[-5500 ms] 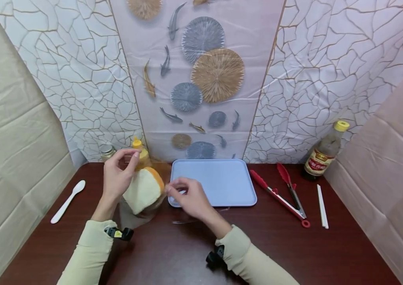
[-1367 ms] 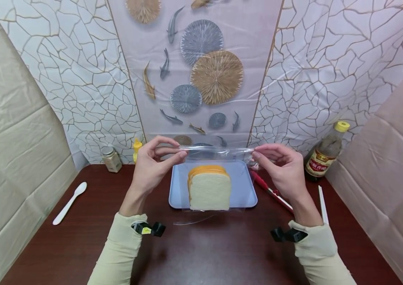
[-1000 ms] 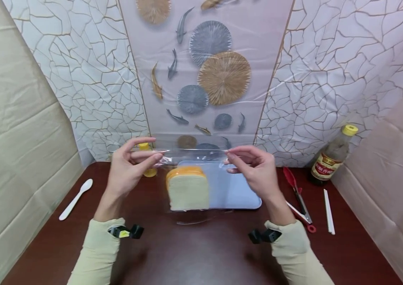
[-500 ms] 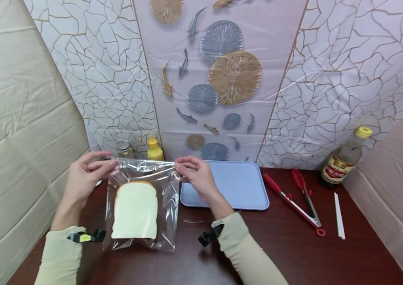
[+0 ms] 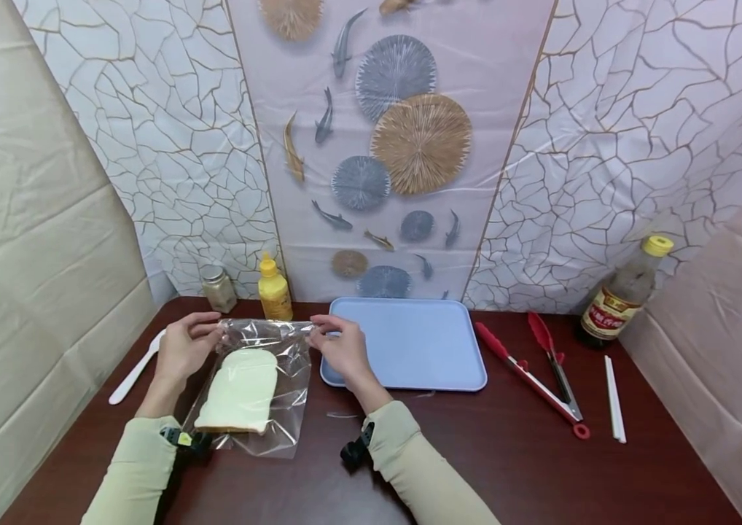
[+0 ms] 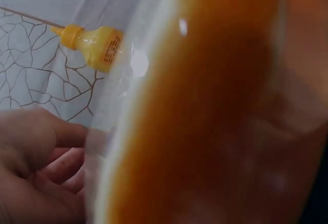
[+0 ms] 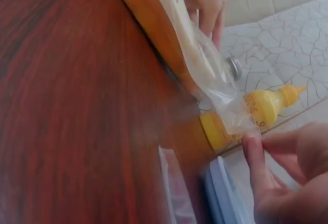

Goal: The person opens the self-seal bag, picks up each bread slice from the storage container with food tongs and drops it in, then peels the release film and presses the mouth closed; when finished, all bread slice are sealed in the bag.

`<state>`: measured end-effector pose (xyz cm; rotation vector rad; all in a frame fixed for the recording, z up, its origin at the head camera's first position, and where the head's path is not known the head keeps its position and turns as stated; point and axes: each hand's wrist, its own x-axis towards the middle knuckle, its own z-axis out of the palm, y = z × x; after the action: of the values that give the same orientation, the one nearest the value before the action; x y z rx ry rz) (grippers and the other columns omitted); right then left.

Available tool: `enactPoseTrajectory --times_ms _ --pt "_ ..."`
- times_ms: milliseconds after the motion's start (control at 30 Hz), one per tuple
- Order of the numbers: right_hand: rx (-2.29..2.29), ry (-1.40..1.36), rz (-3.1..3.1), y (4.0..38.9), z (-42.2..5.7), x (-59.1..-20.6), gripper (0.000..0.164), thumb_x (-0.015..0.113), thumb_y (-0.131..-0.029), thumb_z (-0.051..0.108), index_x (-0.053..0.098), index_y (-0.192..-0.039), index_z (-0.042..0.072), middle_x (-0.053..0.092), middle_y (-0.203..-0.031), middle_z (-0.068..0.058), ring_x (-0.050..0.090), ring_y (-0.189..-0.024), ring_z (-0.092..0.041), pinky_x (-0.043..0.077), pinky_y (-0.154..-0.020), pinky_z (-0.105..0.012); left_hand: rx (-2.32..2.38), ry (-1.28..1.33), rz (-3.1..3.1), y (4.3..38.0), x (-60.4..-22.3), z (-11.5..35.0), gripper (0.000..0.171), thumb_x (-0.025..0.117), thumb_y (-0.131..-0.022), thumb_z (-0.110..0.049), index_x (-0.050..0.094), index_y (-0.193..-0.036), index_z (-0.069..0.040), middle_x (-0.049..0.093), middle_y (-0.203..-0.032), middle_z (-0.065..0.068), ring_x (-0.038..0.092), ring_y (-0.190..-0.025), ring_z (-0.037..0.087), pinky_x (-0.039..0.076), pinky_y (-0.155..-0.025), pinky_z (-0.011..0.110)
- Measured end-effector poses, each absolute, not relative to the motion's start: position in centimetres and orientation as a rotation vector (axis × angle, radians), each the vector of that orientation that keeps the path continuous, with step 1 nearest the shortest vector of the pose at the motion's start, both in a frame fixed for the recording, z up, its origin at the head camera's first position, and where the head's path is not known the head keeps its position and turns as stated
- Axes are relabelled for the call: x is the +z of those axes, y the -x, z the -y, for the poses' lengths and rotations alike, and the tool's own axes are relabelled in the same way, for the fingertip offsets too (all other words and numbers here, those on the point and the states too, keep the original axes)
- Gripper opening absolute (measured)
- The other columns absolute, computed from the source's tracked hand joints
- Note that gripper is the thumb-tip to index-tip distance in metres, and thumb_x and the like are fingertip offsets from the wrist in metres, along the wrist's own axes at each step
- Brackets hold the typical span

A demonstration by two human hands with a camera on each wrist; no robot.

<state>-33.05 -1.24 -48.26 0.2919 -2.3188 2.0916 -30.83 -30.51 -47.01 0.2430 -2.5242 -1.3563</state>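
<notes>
Two slices of bread (image 5: 240,390), or a thick stack with an orange-brown crust, sit inside a clear plastic bag (image 5: 290,426) left of the tray. My left hand (image 5: 184,350) pinches the bag's far left corner between thumb and fingers. The far right corner is pinched by my right hand (image 5: 345,354), near the tray's left edge. In the left wrist view the blurred crust (image 6: 195,101) fills the middle, beside my left hand (image 6: 38,167). The right wrist view has the bag's corner (image 7: 238,124) at the fingertips of my right hand (image 7: 292,167).
A pale blue tray (image 5: 410,343) lies at the back middle. Behind the bag stand a yellow squeeze bottle (image 5: 275,293) and a glass jar (image 5: 219,290). A white spoon (image 5: 135,372) lies left; red-handled tongs (image 5: 541,386), white chopsticks (image 5: 615,401) and a sauce bottle (image 5: 614,302) are right.
The bag with the bread has moved left, from in front of the tray to beside it, and is now lowered and tilted back. Both hands keep pinching its top corners.
</notes>
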Motion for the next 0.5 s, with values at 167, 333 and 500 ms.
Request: enactPoseTrajectory --times_ms 167,333,500 --pt "2.118 -0.423 2.405 33.0 0.9 -48.1 0.038 0.073 -0.102 0.018 0.071 -0.137 0.003 0.074 -0.134 -0.017 0.074 -0.124 -0.032 0.06 -0.104 -0.042 -1.329 -0.283 2.577 31.0 -46.8 30.7 0.047 0.069 -0.106 -0.016 0.062 -0.15 -0.003 0.073 -0.137 0.023 0.079 -0.111 0.022 0.061 -0.08 0.021" --pt "2.118 -0.402 2.433 32.8 0.3 -48.4 0.041 0.07 -0.104 0.021 0.069 -0.14 0.002 0.07 -0.142 -0.019 0.071 -0.13 -0.033 0.058 -0.108 -0.045 -1.182 -0.217 2.728 30.6 -46.1 29.8 0.058 0.065 -0.108 -0.022 0.049 -0.158 0.002 0.056 -0.155 0.033 0.061 -0.137 0.05 0.059 -0.104 0.056" --pt "2.065 -0.394 2.391 32.7 -1.9 -48.3 0.035 0.069 -0.105 0.016 0.071 -0.136 0.001 0.072 -0.138 -0.022 0.074 -0.125 -0.033 0.06 -0.097 -0.035 -1.016 -0.049 2.687 29.6 -43.9 27.3 0.051 0.066 -0.107 -0.02 0.056 -0.152 0.001 0.062 -0.148 0.033 0.061 -0.134 0.051 0.054 -0.105 0.065"
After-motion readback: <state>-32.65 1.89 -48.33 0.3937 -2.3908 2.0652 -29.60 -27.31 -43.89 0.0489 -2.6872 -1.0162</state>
